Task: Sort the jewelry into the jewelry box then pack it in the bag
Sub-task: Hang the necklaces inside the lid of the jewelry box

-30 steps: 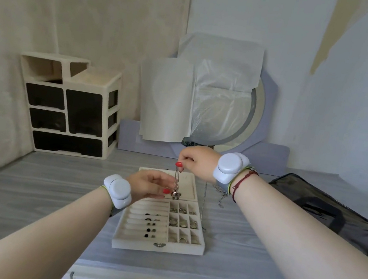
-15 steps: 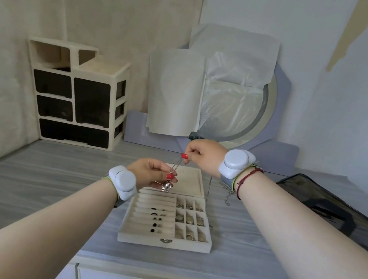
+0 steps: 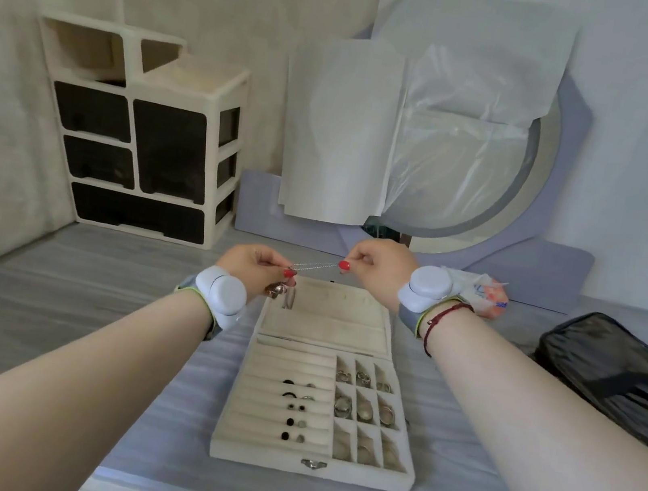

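Silver necklace chain (image 3: 317, 266) drawn taut above the opened lid of the jewelry box (image 3: 311, 465), pendant (image 3: 275, 289) dangling just under the left hand (image 3: 257, 266). Left thumb and fingertips pinching one end, palm down; right hand (image 3: 378, 266) pinching the other, wrist bent inward. Both forearms stretched forward over the grey table (image 3: 46, 328). Black bag (image 3: 611, 375) well off to the right.

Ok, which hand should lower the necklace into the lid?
Left, probably: left hand pinches the necklace beside its pendant, hanging at the left edge of the lid; right hand just pinches the far end.
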{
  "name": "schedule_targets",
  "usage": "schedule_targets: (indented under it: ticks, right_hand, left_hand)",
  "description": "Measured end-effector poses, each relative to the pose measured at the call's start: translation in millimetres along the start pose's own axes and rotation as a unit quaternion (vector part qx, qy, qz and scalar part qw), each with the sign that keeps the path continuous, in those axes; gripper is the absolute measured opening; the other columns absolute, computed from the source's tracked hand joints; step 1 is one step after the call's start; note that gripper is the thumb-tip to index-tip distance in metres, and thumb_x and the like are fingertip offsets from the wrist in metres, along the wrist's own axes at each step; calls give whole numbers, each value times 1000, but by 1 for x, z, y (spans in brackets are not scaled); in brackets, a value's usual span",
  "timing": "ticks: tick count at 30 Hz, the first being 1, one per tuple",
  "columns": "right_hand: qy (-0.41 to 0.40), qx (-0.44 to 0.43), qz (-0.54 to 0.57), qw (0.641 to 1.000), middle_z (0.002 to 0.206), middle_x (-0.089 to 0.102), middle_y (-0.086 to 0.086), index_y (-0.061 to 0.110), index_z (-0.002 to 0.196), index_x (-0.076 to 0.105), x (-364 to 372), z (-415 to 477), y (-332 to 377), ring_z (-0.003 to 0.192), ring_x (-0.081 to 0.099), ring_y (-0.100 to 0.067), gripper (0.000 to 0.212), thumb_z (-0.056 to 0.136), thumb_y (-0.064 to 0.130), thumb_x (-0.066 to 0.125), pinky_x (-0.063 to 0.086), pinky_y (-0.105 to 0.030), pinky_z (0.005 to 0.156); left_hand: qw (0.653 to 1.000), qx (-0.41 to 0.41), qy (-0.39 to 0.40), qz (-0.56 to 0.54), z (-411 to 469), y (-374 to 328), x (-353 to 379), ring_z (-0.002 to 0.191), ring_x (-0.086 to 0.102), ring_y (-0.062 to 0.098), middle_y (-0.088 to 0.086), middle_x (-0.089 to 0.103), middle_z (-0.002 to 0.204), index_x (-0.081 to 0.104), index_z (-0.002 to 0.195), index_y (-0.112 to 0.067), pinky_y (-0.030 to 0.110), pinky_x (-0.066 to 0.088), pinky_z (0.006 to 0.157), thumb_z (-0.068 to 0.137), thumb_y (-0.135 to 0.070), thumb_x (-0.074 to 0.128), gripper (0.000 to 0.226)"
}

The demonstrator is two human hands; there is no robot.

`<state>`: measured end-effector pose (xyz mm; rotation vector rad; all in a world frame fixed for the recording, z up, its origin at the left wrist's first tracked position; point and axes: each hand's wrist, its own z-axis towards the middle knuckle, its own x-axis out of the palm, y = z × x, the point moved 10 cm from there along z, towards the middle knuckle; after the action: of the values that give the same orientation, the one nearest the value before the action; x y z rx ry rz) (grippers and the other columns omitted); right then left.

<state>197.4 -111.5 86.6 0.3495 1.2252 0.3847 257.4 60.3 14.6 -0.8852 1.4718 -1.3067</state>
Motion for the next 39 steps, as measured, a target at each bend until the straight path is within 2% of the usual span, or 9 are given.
schedule_targets:
  ticks: [2,4,7,12,16,24,30,35,39]
  right_hand:
    - [-2,33,47,998,63,50,16,15,80,68,14,9,-15,61,46,-5,16,89,26,61,32,-10,51]
    - [2,79,108,991,68,54,12,23,71,63,29,17,-34,64,49,-7,15,85,28,66,35,-16,55]
    - [-1,117,191,975,70,59,8,23,70,64,51,27,-53,59,49,-4,13,80,24,72,36,-10,48]
    - [-4,138,247,959,63,57,7,14,75,67,83,46,-68,53,48,1,7,78,14,74,33,-3,46]
    - [-1,161,232,959,62,54,4,9,78,66,104,59,-79,55,45,-5,7,79,10,72,33,-3,42]
    - [-12,198,197,960,58,54,4,18,66,60,116,68,-95,50,47,-5,19,77,14,74,32,-3,39]
    - [13,209,124,970,57,57,2,23,58,59,125,72,-94,56,52,-15,23,74,15,74,41,-21,56]
    - [48,217,60,973,58,56,5,24,55,56,128,73,-90,59,53,-17,26,72,19,76,38,-20,51]
    - [85,191,-11,978,62,53,6,23,57,53,126,76,-78,73,55,-21,28,77,18,72,40,-23,60]
  left_hand:
    - [1000,-13,-11,1,12,8,-5,51,57,9,5,70,71,66,78,-10,15,52,52,87,-6,62,11]
    - [999,-32,-15,-17,23,20,-9,54,57,11,9,69,77,67,82,-6,18,54,59,88,-6,61,8]
    - [997,-49,-26,-49,38,39,-14,60,57,15,13,68,80,68,83,-3,27,53,70,86,-6,63,6]
    - [989,-72,-72,-109,61,66,-23,48,55,8,9,66,72,69,81,-6,16,53,54,85,-5,65,5]
    - [989,-43,-111,-93,71,81,-29,55,57,10,4,69,68,70,74,-12,20,52,60,84,-6,66,12]
    - [992,29,-110,61,68,68,-30,74,67,18,-1,72,80,72,85,-23,30,55,76,81,-17,70,7]
    - [972,68,-105,198,70,60,-26,76,63,10,-6,70,79,70,78,-28,24,50,71,80,-19,69,9]
    - [963,85,-93,238,72,59,-21,83,63,11,-8,70,85,68,79,-28,26,51,78,80,-19,67,9]
    - [958,103,-80,255,70,57,-16,86,64,12,-6,71,87,69,80,-26,28,51,81,80,-19,66,8]
